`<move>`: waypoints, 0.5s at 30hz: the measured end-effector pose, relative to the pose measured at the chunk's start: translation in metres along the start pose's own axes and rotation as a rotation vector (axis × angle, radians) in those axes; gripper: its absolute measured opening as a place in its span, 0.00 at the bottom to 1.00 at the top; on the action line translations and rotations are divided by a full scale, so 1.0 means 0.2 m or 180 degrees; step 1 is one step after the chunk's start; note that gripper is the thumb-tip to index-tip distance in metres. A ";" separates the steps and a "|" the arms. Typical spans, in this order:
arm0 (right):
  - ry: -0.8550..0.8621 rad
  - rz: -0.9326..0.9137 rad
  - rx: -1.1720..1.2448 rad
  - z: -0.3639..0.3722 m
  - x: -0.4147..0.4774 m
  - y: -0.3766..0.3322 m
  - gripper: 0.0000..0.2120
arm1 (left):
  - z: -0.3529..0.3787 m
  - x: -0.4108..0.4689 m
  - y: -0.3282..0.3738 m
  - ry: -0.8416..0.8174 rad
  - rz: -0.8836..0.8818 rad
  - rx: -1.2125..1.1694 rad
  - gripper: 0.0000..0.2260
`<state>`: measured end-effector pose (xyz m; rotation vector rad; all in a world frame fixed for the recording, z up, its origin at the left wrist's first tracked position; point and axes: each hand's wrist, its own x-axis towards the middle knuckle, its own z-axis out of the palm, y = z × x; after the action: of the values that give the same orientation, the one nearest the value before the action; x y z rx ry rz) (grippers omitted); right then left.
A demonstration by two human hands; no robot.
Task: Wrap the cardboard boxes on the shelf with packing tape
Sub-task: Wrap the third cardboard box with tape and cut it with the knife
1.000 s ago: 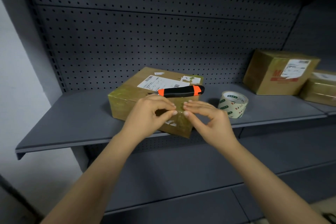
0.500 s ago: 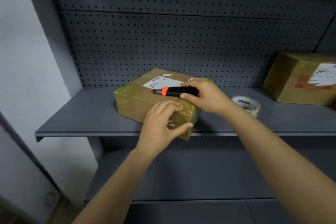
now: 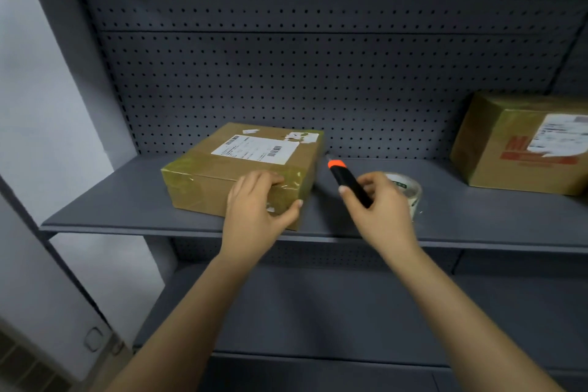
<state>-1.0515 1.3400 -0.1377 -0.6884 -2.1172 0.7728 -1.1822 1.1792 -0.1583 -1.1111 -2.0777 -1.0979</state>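
Knife (image 3: pixel 348 183), lifted off the box (image 3: pixel 222 175), sits in right hand's (image 3: pixel 381 210) curled fingers; left hand (image 3: pixel 257 210) clasps box corner: best cut away from it.

Dim overall. Soft light came from front-left; the wall (image 3: pixel 41 89) at left was the brightest patch. Back pegboard (image 3: pixel 318 89) fell off to near black at the top edge. Mild sheen on the taped near box (image 3: pixel 206 181), no hard glare. Soft shadow on the shelf (image 3: pixel 111 200) right of that box. Fisheye bend in shelf edge and uprights toward the margins. Label on far-right box (image 3: pixel 496 149) was smeared, unreadable. Lower-left corner blurred. Reasonably sharp: left hand (image 3: pixel 254 210) gripping the near box, right hand (image 3: pixel 385 210) round the cutter (image 3: pixel 348 183).
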 end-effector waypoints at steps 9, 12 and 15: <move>-0.0342 -0.0230 -0.1782 0.16 0.02 0.07 0.16 | -0.04 -0.01 0.01 -0.0085 -0.0210 -0.0249 0.17; -0.0544 -0.0154 -0.2028 0.19 0.05 0.08 0.17 | -0.09 -0.02 -0.03 -0.0175 -0.0242 -0.0268 0.18; -0.0429 -0.0583 -0.1881 0.20 0.06 0.06 0.16 | -0.15 -0.03 -0.07 -0.0222 -0.0201 -0.0296 0.19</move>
<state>-1.0877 1.3452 -0.1614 -0.7400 -2.5131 0.0817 -1.1882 1.1460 -0.1523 -1.1500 -2.1479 -1.2133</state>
